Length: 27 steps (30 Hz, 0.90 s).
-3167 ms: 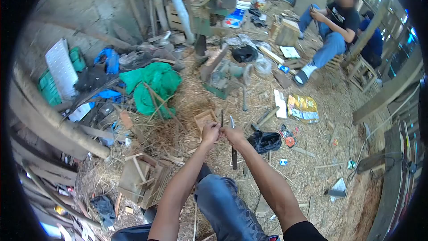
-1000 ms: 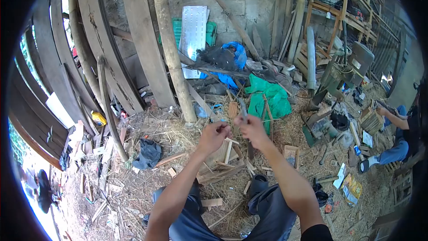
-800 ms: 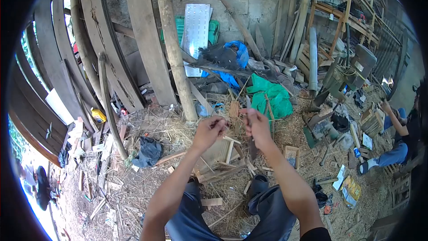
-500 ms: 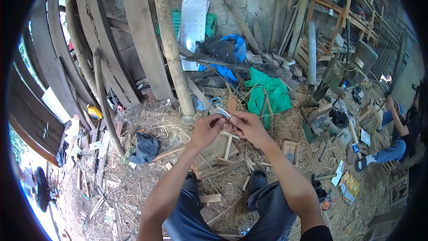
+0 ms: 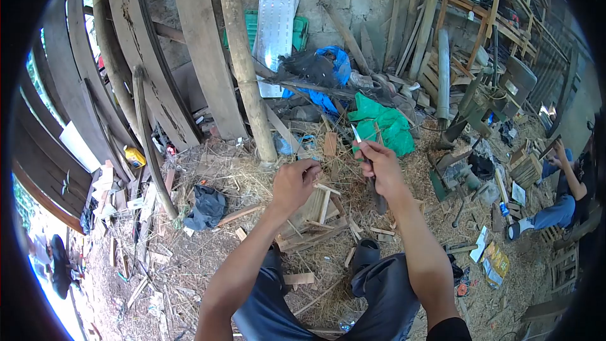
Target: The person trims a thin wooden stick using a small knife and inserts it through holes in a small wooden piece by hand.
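My right hand (image 5: 379, 165) is closed around a knife (image 5: 380, 199); its pale blade tip points up past my fingers and its dark handle hangs below the fist. Left of it, a short gap away, my left hand (image 5: 294, 183) has its fingers curled together, and something small shows at the fingertips, too small to name. Below and between the hands, a wooden box-like piece (image 5: 312, 211) lies on the straw-covered ground. A green cloth or sack (image 5: 382, 126) lies just beyond my right hand.
A wooden post (image 5: 246, 82) stands ahead on the left, near a black plastic bag (image 5: 207, 207). Ahead on the right is a metal machine (image 5: 476, 113). Another person (image 5: 562, 192) sits at the far right. Wood scraps lie around my feet.
The hands, together half a second ago, are now apart; my right hand has moved right with the knife. Earlier, the view swung left from the machine towards the wall and post.
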Tool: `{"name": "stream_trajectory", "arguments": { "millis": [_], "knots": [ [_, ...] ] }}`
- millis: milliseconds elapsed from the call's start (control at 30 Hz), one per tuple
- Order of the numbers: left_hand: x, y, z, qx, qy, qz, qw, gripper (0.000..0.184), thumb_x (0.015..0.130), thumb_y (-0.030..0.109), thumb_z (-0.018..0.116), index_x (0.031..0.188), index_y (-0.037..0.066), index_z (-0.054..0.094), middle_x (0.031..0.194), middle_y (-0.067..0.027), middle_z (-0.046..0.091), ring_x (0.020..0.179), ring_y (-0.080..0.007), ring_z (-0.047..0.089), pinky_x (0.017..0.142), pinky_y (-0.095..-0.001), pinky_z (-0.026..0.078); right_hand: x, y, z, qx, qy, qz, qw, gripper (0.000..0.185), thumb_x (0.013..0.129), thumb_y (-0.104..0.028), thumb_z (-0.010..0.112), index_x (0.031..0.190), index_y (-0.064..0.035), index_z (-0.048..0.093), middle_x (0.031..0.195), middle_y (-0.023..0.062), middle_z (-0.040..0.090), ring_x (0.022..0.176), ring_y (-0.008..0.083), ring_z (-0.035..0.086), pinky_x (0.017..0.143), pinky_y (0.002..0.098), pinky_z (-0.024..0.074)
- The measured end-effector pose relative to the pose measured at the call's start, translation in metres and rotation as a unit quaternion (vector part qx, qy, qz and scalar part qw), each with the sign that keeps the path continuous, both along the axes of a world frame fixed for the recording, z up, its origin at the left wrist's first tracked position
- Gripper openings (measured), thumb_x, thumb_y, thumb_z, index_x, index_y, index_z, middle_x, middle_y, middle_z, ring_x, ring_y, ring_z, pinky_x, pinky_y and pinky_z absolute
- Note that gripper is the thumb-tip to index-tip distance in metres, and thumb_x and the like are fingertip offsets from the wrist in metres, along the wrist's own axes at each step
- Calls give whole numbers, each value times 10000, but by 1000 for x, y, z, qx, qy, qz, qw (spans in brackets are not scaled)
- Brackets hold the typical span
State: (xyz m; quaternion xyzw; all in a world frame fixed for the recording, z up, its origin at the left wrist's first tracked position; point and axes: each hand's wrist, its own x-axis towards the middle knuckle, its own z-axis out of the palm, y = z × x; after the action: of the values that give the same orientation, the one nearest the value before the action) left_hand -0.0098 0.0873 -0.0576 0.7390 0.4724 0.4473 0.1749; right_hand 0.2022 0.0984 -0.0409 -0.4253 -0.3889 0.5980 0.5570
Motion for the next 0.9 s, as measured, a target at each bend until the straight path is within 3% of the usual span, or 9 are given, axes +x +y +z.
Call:
{"name": "stream_trajectory", "arguments": {
  "millis": [167, 433, 467, 533, 667, 733, 800, 867, 900],
  "knots": [
    [-8, 3, 4, 40, 26, -16, 999, 76, 811, 127, 629, 841, 74, 673, 723, -111, 657, 677, -303, 626, 674, -405, 458, 9, 0, 9, -40, 7, 8, 999, 225, 911, -164, 580, 1057, 3, 618, 747, 28, 588, 508, 53, 409, 409, 191, 267],
    [-23, 7, 1, -38, 52, -9, 998, 77, 813, 161, 631, 854, 115, 676, 730, -84, 661, 716, -290, 625, 752, -410, 420, 26, 5, 8, 1, -27, -50, 998, 231, 912, -161, 584, 1046, 23, 621, 734, 11, 566, 520, 47, 403, 411, 184, 273],
    [-24, 9, 2, -35, 50, -6, 998, 77, 813, 161, 631, 854, 115, 676, 730, -84, 661, 716, -290, 625, 752, -410, 420, 26, 7, 10, 5, -28, -47, 998, 231, 912, -161, 584, 1046, 23, 621, 734, 11, 566, 520, 47, 403, 411, 184, 273],
    [-21, 7, 4, 68, 92, -24, 993, 69, 782, 102, 655, 828, 61, 687, 698, -110, 657, 589, -260, 620, 571, -355, 483, 26, 8, 9, -4, -30, -63, 998, 229, 914, -164, 581, 1043, 19, 627, 736, 9, 568, 521, 47, 403, 412, 184, 273],
    [-17, 4, 8, 88, 104, 7, 991, 69, 788, 124, 650, 822, 79, 690, 683, -106, 648, 591, -263, 613, 600, -366, 478, 18, 8, 9, -1, -39, -92, 995, 225, 912, -171, 586, 1025, 18, 633, 736, 11, 575, 514, 49, 407, 410, 187, 274],
    [-13, 4, 9, 20, 87, 18, 996, 71, 786, 140, 651, 819, 92, 691, 676, -100, 643, 597, -259, 611, 633, -372, 470, 2, 4, 4, 9, -80, -52, 995, 217, 910, -172, 587, 1005, 17, 633, 732, 15, 581, 509, 50, 410, 408, 190, 275],
    [-14, 13, 0, 45, 90, 13, 995, 68, 781, 136, 652, 817, 92, 690, 679, -99, 643, 607, -259, 613, 644, -374, 467, -4, 7, 5, 1, -70, -29, 997, 213, 911, -169, 583, 1000, 18, 631, 728, 20, 586, 502, 49, 409, 408, 191, 279],
    [-20, 10, -4, 62, 91, 9, 994, 66, 776, 131, 653, 815, 93, 689, 681, -98, 643, 617, -259, 615, 655, -375, 465, 12, 15, 11, 24, -58, -127, 990, 212, 913, -165, 577, 1011, 15, 630, 729, 21, 587, 498, 47, 408, 408, 191, 282],
    [-23, 7, 1, 59, 101, 11, 993, 67, 773, 132, 652, 816, 93, 688, 683, -99, 644, 624, -264, 617, 651, -376, 465, 11, 14, 7, 18, -53, -119, 991, 206, 916, -160, 569, 1007, 14, 631, 735, 19, 587, 501, 44, 406, 407, 189, 280]
  ]
}}
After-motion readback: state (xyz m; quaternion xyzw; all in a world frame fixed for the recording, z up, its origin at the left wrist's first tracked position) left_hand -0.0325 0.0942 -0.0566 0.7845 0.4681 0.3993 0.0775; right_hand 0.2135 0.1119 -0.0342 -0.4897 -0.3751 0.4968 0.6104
